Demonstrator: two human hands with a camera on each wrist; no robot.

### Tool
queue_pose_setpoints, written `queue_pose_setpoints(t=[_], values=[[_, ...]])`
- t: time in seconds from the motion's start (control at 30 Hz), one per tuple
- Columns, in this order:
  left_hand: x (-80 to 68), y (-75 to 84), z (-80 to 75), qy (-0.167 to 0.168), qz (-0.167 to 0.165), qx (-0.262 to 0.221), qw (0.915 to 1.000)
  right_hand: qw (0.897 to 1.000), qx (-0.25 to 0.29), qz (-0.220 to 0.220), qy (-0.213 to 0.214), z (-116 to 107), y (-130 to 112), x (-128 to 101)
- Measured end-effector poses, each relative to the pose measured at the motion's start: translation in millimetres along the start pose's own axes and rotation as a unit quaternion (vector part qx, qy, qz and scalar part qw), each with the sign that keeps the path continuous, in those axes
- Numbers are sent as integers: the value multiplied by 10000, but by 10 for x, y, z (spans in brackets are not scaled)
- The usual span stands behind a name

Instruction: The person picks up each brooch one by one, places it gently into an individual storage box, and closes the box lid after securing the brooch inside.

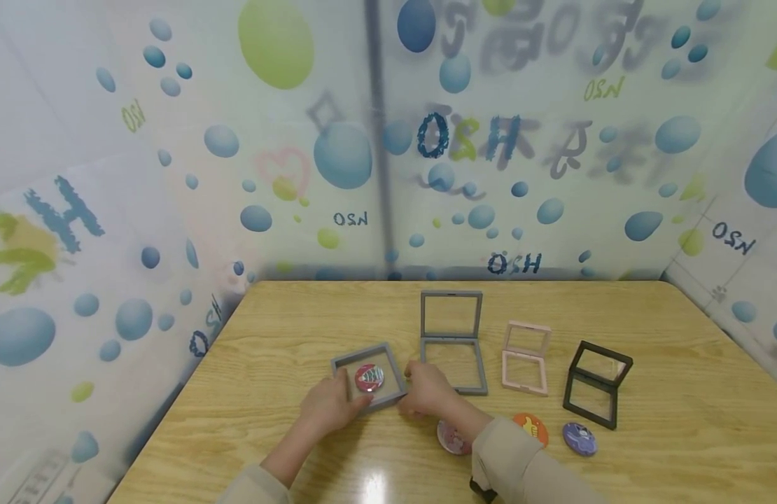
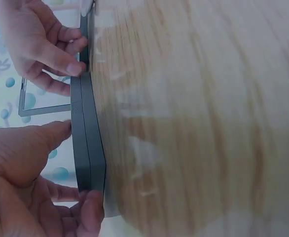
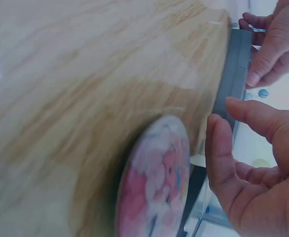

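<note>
Table (image 1: 269, 329) bears a grey frame (image 2: 85, 133), its side seam clear in the left-wrist view, whose near left corner the left hand (image 1: 328, 404) grips and near right corner the right hand (image 1: 429, 390) pinches, while only the head view shows the red badge (image 1: 369, 378) inside that frame.

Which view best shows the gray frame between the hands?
Head: it shows the frame from above, with the round badge inside it. Left wrist shows only its side, edge-on, with a seam; right wrist also shows a side, partly behind the right hand.
</note>
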State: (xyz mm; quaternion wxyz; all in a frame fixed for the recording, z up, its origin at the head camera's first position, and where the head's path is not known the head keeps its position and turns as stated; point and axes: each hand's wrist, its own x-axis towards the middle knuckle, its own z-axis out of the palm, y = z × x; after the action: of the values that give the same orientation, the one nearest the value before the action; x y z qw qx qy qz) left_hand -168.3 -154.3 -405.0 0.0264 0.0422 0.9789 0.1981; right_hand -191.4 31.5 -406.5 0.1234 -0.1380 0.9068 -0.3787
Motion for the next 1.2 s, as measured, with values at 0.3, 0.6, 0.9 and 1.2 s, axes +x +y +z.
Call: queue_pose_setpoints(t=[0.3, 0.6, 0.9, 1.2], values=[[16, 142, -10, 837, 336, 277, 9955, 9997, 150, -61, 181, -280, 161, -226], [-47, 498, 54, 20, 1684, -323, 9852, 9978, -36, 147, 646, -496, 409, -451], [-66, 832, 341, -651, 1869, -424, 9793, 9972, 593, 335, 302, -525, 593, -695], [-112, 946, 475, -707, 1888, -623, 9775, 9957, 812, 442, 4, -469, 594, -855]])
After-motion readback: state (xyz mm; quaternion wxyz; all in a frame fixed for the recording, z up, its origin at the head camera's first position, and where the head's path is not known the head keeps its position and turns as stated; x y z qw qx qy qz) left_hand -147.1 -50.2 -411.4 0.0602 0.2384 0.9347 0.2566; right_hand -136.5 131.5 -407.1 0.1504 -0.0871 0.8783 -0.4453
